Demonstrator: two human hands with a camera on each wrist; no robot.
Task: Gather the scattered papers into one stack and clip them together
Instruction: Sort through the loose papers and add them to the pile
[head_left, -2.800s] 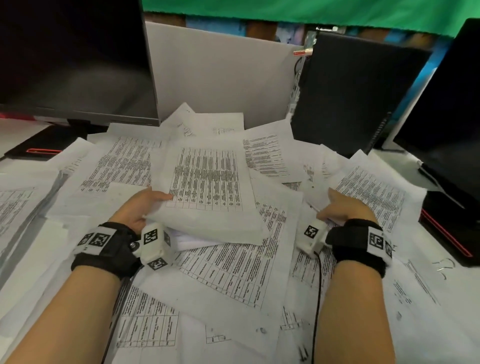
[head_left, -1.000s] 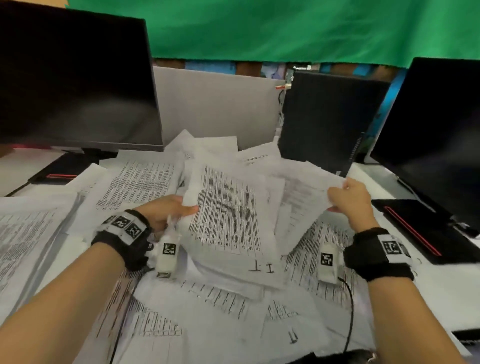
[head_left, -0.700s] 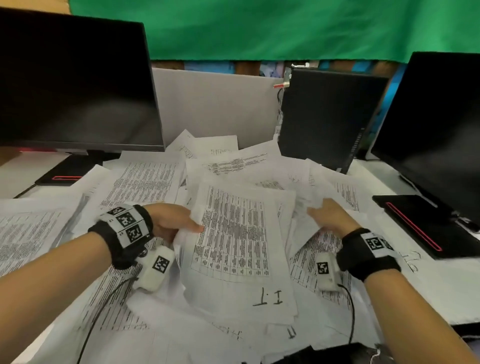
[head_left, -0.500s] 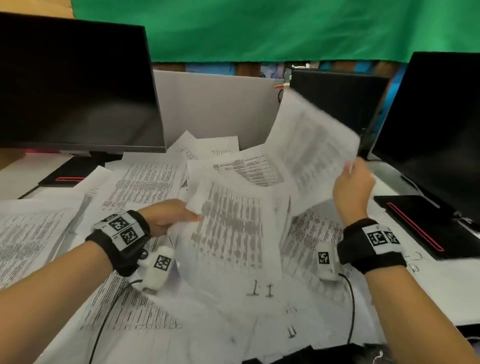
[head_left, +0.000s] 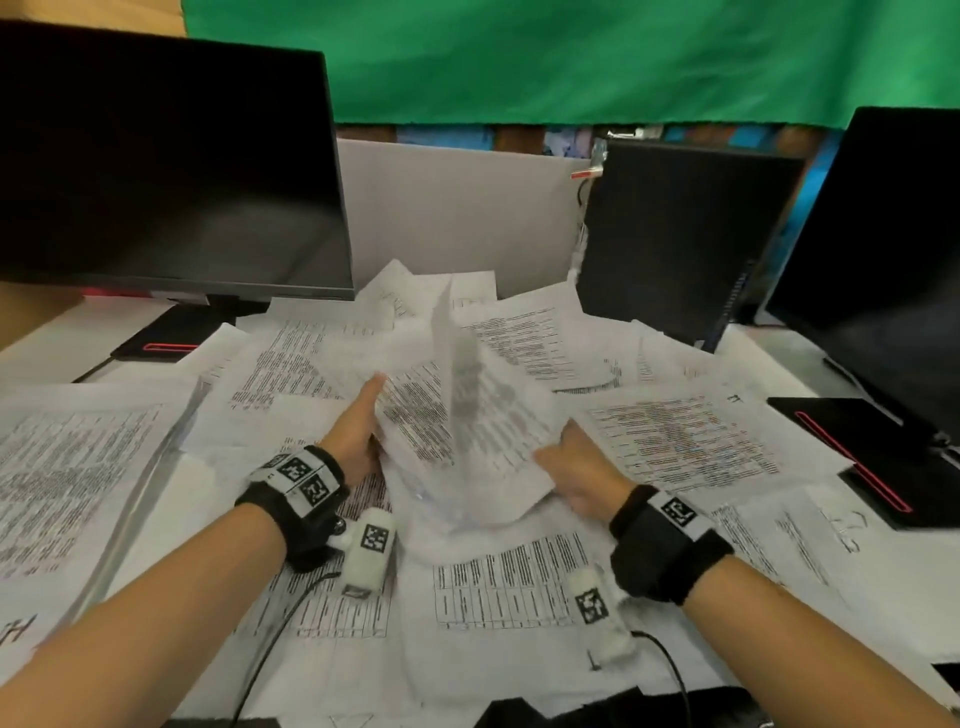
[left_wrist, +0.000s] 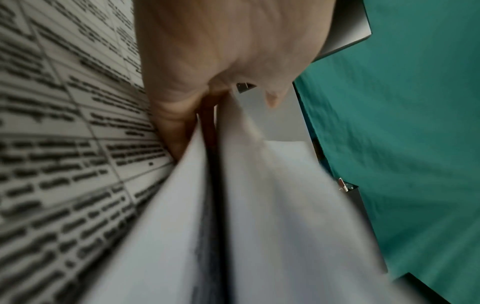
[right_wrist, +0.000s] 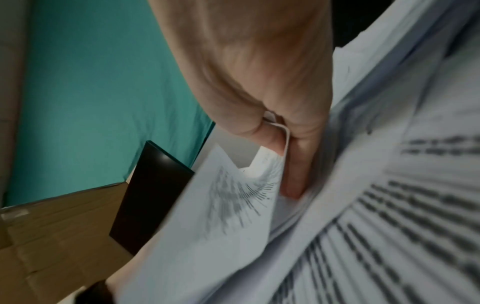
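Observation:
Printed white papers (head_left: 680, 441) lie scattered over the desk. In the middle I hold a gathered bundle of sheets (head_left: 467, 441), tilted up off the desk. My left hand (head_left: 358, 431) grips its left edge, with my thumb on top; the left wrist view shows the fingers (left_wrist: 176, 123) against the bundle's edge (left_wrist: 259, 205). My right hand (head_left: 576, 467) grips the bundle's lower right edge. In the right wrist view a sheet's edge (right_wrist: 283, 139) is pinched between thumb and fingers (right_wrist: 296, 164). One sheet (head_left: 447, 332) stands up from the bundle. No clip is visible.
A black monitor (head_left: 156, 166) stands at the back left, another (head_left: 883, 260) at the right, with a black computer case (head_left: 675, 239) between. Black monitor bases with red lines (head_left: 872, 462) sit on both sides. A grey partition (head_left: 457, 208) backs the desk.
My right hand lifted a sheet high half a second ago and has brought it down onto the bundle. Both hands now hold the bundle's opposite edges, closer together.

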